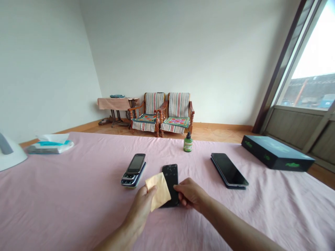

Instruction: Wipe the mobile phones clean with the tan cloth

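A black smartphone (170,176) lies flat on the pink tablecloth (78,195) in the middle. My right hand (190,195) grips its near right edge with curled fingers. My left hand (142,204) pinches a small yellow cloth (159,190), which lies over the phone's near left corner. A slider phone (133,170) rests just to the left. A small green bottle (187,143) stands behind the black phone.
Stacked dark phones or tablets (229,170) lie to the right, and a dark box with green print (276,152) at the far right. A tissue pack (51,144) and a white object (9,153) are at the left. Two striped chairs (162,113) stand beyond the table.
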Demonstrator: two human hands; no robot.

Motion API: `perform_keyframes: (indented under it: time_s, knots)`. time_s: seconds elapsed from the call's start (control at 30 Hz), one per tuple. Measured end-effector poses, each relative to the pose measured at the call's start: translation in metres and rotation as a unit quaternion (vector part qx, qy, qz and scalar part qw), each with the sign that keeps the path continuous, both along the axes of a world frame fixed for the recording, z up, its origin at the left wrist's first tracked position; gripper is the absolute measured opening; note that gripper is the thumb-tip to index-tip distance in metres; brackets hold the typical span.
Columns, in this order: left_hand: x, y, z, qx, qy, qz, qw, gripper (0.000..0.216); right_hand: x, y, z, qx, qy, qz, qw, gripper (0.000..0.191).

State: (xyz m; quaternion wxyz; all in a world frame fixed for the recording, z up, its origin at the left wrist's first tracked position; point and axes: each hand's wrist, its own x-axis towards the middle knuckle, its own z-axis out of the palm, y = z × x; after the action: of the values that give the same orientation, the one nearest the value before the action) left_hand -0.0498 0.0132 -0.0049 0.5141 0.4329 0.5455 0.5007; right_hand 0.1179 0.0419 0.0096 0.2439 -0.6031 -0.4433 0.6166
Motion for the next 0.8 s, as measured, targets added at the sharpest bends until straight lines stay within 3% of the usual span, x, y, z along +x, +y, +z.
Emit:
perform_keyframes:
  time_s: [0.13,0.33,0.4,0.47,0.5,0.57,0.63,0.73,0.8]
  knots:
    - [0.006,0.014,-0.005,0.054,0.057,-0.073,0.994,0.05,0.024,-0.006,-0.001,0.046,-0.024,-0.012,0.999,0.041]
    - [0.005,0.048,0.005,0.157,0.193,-0.056,0.967,0.033,0.051,-0.022,-0.005,0.188,-0.117,-0.065,0.973,0.017]
    - [0.008,0.057,0.01,0.214,0.255,-0.046,0.942,0.026,0.05,-0.031,-0.011,0.301,-0.145,-0.059,0.941,0.022]
    - [0.014,0.061,0.012,0.268,0.309,-0.061,0.91,0.025,0.045,-0.039,-0.018,0.468,-0.2,0.009,0.861,0.028]
    - [0.017,0.062,0.012,0.29,0.332,-0.078,0.894,0.027,0.042,-0.043,-0.021,0.513,-0.226,0.031,0.828,0.028]
    - [0.021,0.061,0.01,0.317,0.371,-0.116,0.865,0.031,0.038,-0.048,-0.027,0.553,-0.279,0.067,0.782,0.027]
    - [0.023,0.057,0.006,0.326,0.398,-0.144,0.845,0.033,0.036,-0.052,-0.029,0.562,-0.319,0.084,0.759,0.022]
    - [0.025,0.048,0.006,0.326,0.447,-0.165,0.817,0.035,0.036,-0.053,-0.03,0.568,-0.341,0.093,0.743,0.015]
    - [0.027,0.04,0.009,0.323,0.518,-0.178,0.772,0.034,0.037,-0.051,-0.031,0.571,-0.334,0.096,0.744,0.017]
